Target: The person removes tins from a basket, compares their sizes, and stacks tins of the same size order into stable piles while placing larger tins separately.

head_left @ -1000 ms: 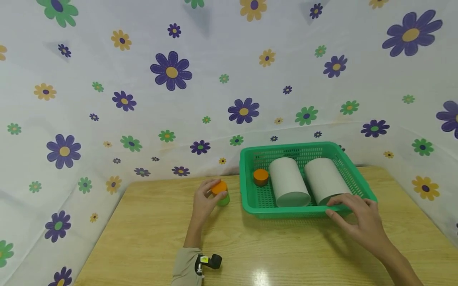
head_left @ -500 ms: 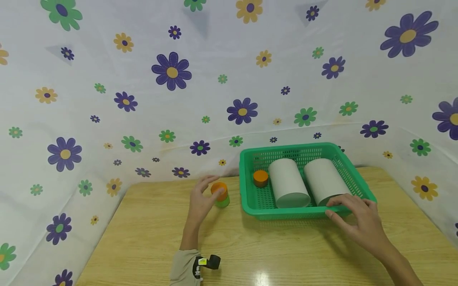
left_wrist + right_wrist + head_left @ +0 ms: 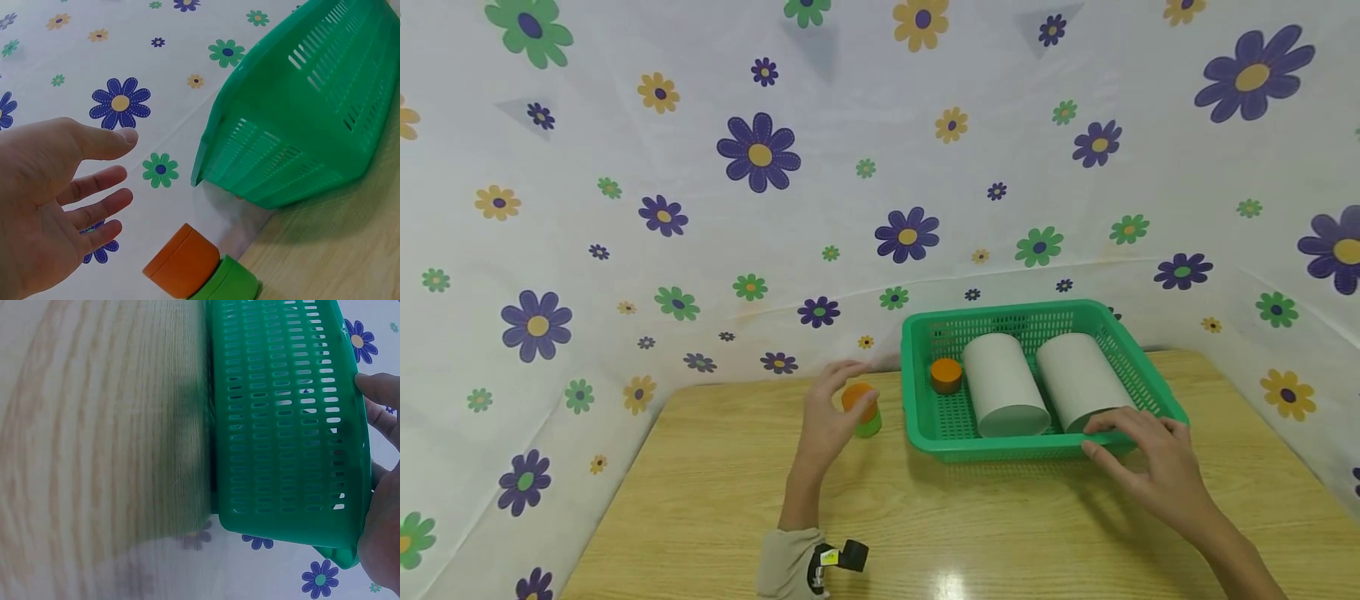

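Observation:
My left hand point(image 3: 829, 417) has its thumb and fingers spread around the left side of a small two-piece stack. The stack is a short orange cylinder point(image 3: 182, 261) on top of a short green cylinder point(image 3: 230, 281), standing on the table. In the left wrist view a gap shows between the fingers and the stack. My right hand point(image 3: 1150, 467) pinches the front rim of a green plastic basket point(image 3: 1015, 444), thumb outside and fingers over the edge. Inside the basket lie two large white cylinders point(image 3: 1003, 379) on their sides, and another short orange cylinder point(image 3: 946, 377) at the left.
The wooden table point(image 3: 715, 483) ends at the back against a white flower-print cloth point(image 3: 820, 208), which also covers both sides. The orange and green stack stands just left of the basket. A small black camera point(image 3: 852, 555) is strapped to the left wrist.
The left fingers have let go of the orange cylinder and opened away from it, leaving it on the green one. The right hand stays at the basket rim.

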`<state>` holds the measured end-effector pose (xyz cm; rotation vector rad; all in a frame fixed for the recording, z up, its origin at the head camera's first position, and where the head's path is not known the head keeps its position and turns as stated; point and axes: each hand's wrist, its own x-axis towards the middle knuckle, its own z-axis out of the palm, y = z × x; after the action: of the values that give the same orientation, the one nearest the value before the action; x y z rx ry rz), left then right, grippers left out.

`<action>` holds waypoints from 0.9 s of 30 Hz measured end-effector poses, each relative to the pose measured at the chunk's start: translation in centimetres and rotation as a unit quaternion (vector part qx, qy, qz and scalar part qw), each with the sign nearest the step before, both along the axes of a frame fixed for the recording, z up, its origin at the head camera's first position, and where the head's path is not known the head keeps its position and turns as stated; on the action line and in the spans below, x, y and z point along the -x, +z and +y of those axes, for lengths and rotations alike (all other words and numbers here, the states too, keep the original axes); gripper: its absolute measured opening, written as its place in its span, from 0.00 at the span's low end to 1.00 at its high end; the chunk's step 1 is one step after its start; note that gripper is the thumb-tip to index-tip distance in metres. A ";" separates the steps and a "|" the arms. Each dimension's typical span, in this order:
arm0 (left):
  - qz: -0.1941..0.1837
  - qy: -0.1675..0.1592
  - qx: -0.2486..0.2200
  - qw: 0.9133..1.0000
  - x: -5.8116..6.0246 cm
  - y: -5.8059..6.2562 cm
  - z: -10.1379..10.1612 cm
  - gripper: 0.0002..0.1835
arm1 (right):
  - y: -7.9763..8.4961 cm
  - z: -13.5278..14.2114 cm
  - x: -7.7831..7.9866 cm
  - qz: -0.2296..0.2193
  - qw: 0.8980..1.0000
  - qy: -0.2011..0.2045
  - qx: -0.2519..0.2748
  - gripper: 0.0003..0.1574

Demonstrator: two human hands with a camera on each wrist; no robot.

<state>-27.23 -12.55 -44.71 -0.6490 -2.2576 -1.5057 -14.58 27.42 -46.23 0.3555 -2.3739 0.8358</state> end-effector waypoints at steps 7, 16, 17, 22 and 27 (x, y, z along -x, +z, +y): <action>0.009 -0.027 0.014 0.999 -0.4 0.0 1.9 0.19 | 0.0 0.1 -0.1 -0.005 1.000 -0.001 0.000 0.22; 0.018 -0.091 -0.062 0.994 -1.1 -0.4 4.5 0.16 | 0.3 0.1 0.0 -0.007 1.000 0.006 -0.002 0.21; 0.018 -0.097 -0.071 0.993 -1.2 -0.5 4.7 0.16 | 0.3 0.2 0.0 -0.006 1.000 0.006 -0.004 0.22; 0.031 -0.105 -0.043 0.993 -1.5 -0.7 5.8 0.17 | 0.2 0.1 0.0 -0.001 1.000 0.007 -0.002 0.22; 0.037 -0.122 -0.017 0.992 -1.7 -0.4 7.0 0.16 | 0.1 0.1 0.0 0.003 1.000 0.008 0.002 0.20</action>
<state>-25.54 -5.55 -45.16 -0.9846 -2.1553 -1.5965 -14.54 27.47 -46.12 0.3765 -2.3675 0.8455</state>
